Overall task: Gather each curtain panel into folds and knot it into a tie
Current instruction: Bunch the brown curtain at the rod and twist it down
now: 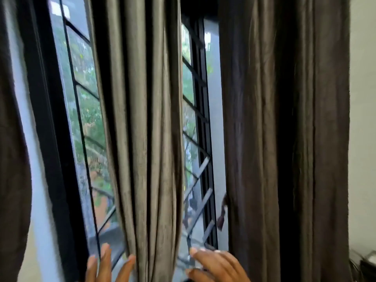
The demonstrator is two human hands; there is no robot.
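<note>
A grey-brown curtain panel (146, 129) hangs in loose vertical folds down the middle of the window. My left hand (105, 265) is at the bottom, just left of this panel, fingers spread, its rightmost finger near the panel's left edge. My right hand (215, 265) is at the bottom just right of the panel, fingers apart and curled slightly, holding nothing. A darker brown curtain panel (284, 139) hangs to the right. Another dark curtain (12, 159) bulges at the far left edge.
Behind the curtains is a black-framed window (50, 139) with a diagonal metal grille (199, 180) and greenery outside. A pale wall (362, 119) runs down the right side, with a dark object (366, 267) at its foot.
</note>
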